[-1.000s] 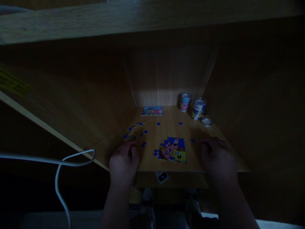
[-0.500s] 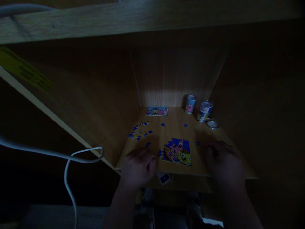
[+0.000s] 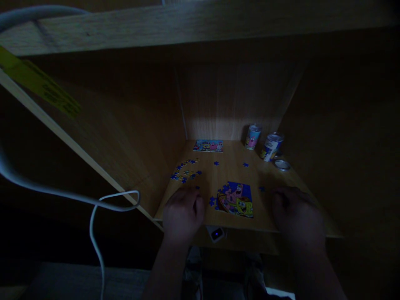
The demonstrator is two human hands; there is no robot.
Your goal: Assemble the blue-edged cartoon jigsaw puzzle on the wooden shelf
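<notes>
Partly built cartoon jigsaw [image 3: 236, 200] on a dim wooden desk [image 3: 231, 173]

So the jigsaw lies flat near the desk's front edge, between the left hand [image 3: 183, 210] and the right hand [image 3: 298, 216], a bit closer to the left. Right side is pretty straight with deep blue up top, there's a pink character around the middle and a bright yellow one with its mouth wide open at the lower right, plus a brown curved bit at lower left. Left side is all ragged, with blue knobbly bits poking out. Both hands are loosely curled, knuckles up, and it's too dark to tell if either has hold of anything. Loose pieces [image 3: 199, 172], mostly blue with some yellow, are scattered beyond the left hand
</notes>
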